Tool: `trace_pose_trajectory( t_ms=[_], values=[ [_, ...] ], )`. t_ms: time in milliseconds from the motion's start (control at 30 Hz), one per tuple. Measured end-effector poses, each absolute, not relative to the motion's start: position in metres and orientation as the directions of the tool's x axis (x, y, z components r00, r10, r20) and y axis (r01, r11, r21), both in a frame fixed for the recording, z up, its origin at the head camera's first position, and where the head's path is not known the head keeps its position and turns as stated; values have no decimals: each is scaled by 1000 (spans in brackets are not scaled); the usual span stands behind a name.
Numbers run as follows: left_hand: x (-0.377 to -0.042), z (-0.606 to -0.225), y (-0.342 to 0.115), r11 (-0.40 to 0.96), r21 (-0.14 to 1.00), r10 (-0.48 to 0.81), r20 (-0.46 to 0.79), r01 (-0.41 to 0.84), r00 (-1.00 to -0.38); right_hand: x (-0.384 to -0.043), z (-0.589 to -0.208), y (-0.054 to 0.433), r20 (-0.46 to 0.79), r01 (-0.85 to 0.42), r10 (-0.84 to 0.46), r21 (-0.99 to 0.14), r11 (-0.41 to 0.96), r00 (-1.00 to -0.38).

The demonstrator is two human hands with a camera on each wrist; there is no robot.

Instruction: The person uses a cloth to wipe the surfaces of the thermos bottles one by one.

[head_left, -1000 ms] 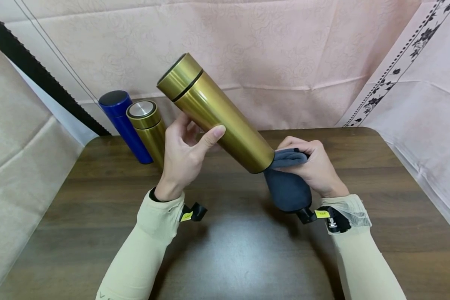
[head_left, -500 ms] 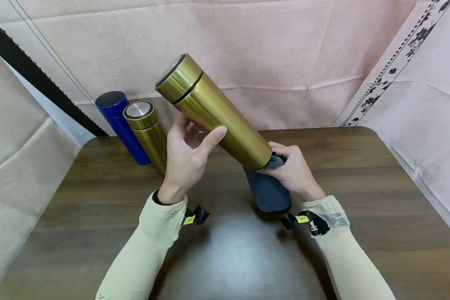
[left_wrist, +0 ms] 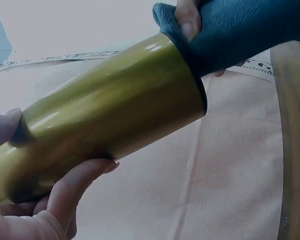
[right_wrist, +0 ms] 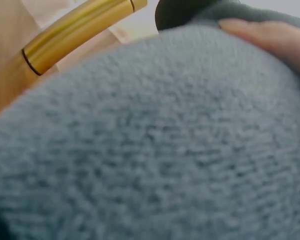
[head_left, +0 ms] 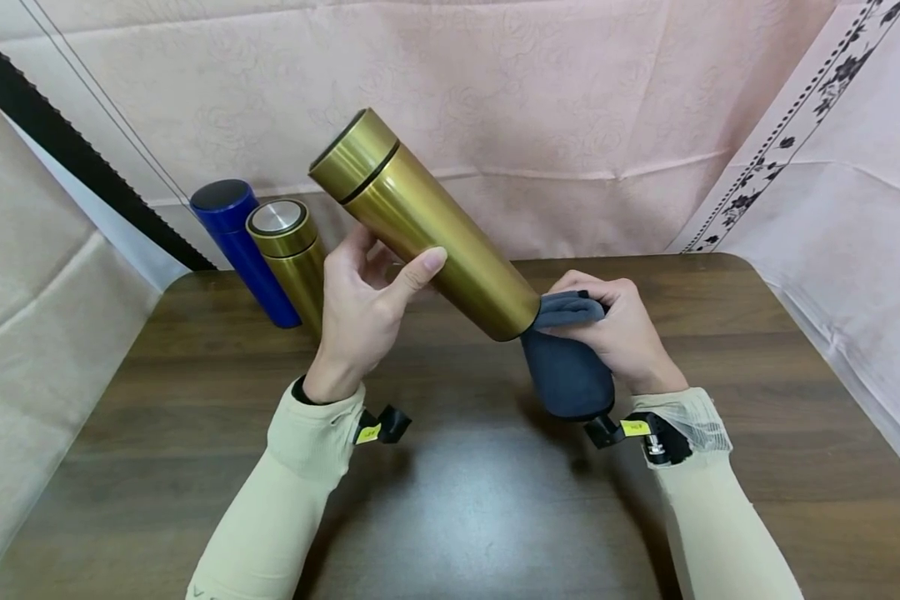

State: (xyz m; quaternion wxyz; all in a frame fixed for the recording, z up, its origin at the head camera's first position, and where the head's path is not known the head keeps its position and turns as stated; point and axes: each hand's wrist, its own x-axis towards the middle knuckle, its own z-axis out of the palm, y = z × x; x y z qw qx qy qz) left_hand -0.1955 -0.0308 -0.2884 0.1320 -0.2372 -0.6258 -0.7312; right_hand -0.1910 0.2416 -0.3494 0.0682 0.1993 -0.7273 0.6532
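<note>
My left hand (head_left: 360,317) grips a large gold thermos flask (head_left: 435,233) around its middle, thumb along the front. The flask is held tilted above the table, lid to the upper left and base to the lower right. My right hand (head_left: 622,333) pinches a folded dark blue-grey cloth (head_left: 570,375) against the flask's base, and the rest of the cloth hangs below. From the left wrist, the cloth (left_wrist: 240,35) meets the rim of the base, with a fingertip (left_wrist: 190,29) pressing on it. In the right wrist view the cloth (right_wrist: 150,135) hides most of the scene.
Behind my left hand stand a smaller gold thermos (head_left: 288,250) with a silver-topped lid and a blue thermos (head_left: 243,250) with a black top. The brown wooden table (head_left: 457,517) ends at a pale cloth backdrop (head_left: 570,108).
My right hand has slid the cloth leftward along the base, then back to the right. The left hand and flask have shifted only slightly left.
</note>
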Motion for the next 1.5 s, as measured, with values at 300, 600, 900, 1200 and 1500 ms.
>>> trace_pose_trajectory(
  t_ms=[300,600,900,1200,1500],
  values=[
    [-192,-287,-32,-245,876,160,458,415,-874,-194,-358,222,227,-233,-130,-972,29,-965],
    [-195,-288,-29,-255,833,129,533,491,-836,-186,-352,219,233,-289,-288,-942,170,-929],
    [-194,-286,-32,-225,862,150,491,454,-858,-184,-338,241,336,-363,-238,-928,82,-911],
    [-189,-286,-29,-253,833,190,542,493,-819,-189,-344,235,240,-241,-72,-971,8,-968],
    [-192,-288,-28,-262,801,163,586,538,-793,-186,-347,221,227,-255,-215,-961,109,-950]
  ],
)
